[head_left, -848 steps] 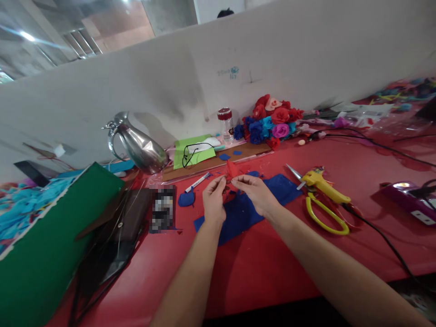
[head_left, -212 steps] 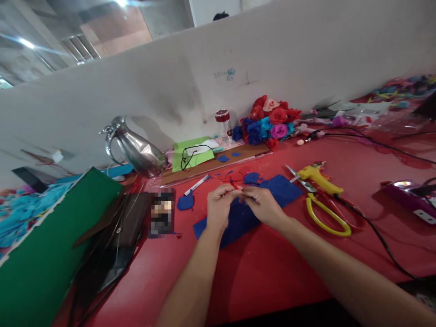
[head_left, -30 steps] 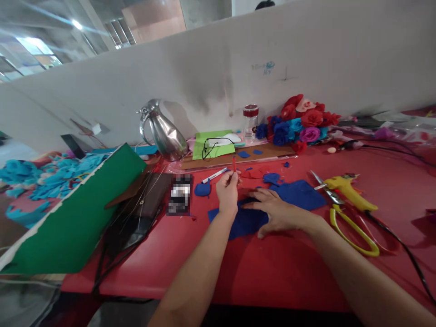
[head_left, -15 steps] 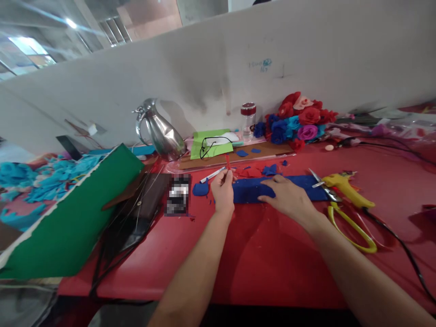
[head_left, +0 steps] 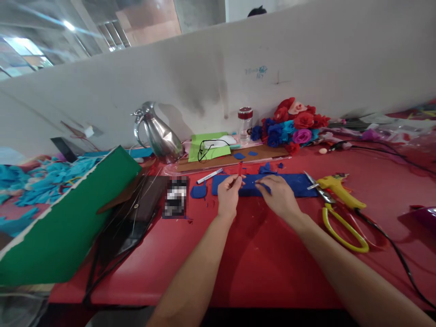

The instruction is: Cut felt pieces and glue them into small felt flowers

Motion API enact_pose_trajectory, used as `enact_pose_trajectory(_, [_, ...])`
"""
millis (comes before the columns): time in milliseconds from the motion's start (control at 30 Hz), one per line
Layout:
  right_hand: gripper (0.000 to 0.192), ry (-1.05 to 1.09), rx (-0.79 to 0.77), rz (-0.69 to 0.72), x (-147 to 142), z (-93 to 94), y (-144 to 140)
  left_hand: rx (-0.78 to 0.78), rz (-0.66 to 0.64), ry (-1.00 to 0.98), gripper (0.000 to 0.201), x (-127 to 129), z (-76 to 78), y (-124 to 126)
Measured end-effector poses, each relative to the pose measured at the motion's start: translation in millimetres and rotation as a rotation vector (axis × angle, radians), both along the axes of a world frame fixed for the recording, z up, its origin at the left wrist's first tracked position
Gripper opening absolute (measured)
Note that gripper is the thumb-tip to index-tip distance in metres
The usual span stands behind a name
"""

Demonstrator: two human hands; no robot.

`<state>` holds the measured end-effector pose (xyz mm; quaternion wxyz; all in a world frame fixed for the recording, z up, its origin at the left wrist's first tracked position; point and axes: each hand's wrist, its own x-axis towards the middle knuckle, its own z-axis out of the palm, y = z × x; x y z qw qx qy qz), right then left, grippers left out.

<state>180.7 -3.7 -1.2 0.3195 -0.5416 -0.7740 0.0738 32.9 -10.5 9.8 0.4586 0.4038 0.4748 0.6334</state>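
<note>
My left hand (head_left: 229,196) pinches a small red strip (head_left: 240,169) that stands up from between its thumb and fingertips. Behind and under both hands lies a long dark blue strip of fabric or crepe paper (head_left: 299,185), flat on the table. My right hand (head_left: 279,194) is over the strip's middle with thumb and forefinger drawn together. Whatever those fingertips hold, if anything, is too small to make out. Beyond the strip are blue scraps (head_left: 267,168), and a rounded blue piece (head_left: 199,191) rests left of my left hand.
Yellow-handled scissors (head_left: 345,231) and a yellow glue gun (head_left: 342,188) lie on the right, trailing a black cord. A marker (head_left: 209,176), steel jug (head_left: 160,136), glasses (head_left: 199,152), jar (head_left: 245,125) and artificial roses (head_left: 296,122) are farther back. A green board (head_left: 78,213) leans at left.
My right hand has shifted left, and its spread fingers have come together in a pinch. My left hand has moved right with the red strip, nearer the other hand.
</note>
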Motion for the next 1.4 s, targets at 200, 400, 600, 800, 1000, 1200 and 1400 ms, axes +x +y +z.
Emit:
enact_pose_trajectory(200, [0.025, 0.376, -0.110, -0.013, 5, 6.9, 3, -0.049, -0.104, -0.095, 0.015, -2, 0.5, 1])
enact_pose_trajectory(400, [0.016, 0.186, -0.178, 0.017, 18, 8.7, 9, -0.018, -0.064, -0.040, 0.012, -6, 1.1, 4])
enact_pose_trajectory(600, [0.012, -0.096, -0.344, 0.221, 27, 15.7, 8, 0.020, -0.132, -0.004, 0.012, -2, -0.3, 1])
enact_pose_trajectory(800, [0.023, -0.294, -0.378, 0.380, 29, 9.8, 6, 0.109, -0.194, 0.136, 0.011, 0, 0.7, -1])
enact_pose_trajectory(1000, [0.024, -0.041, -0.274, 0.211, 25, 20.1, 0, 0.157, -0.250, 0.189, 0.014, 0, 3.0, -3])
enact_pose_trajectory(1200, [0.020, 0.570, -0.212, 0.263, 17, 31.1, -1, 0.077, -0.331, 0.124, 0.021, 3, -1.5, -4])
enact_pose_trajectory(1400, [0.019, 0.639, -0.220, 0.295, 7, 26.2, -4, 0.012, -0.376, 0.071, 0.030, 6, -6.3, -5])
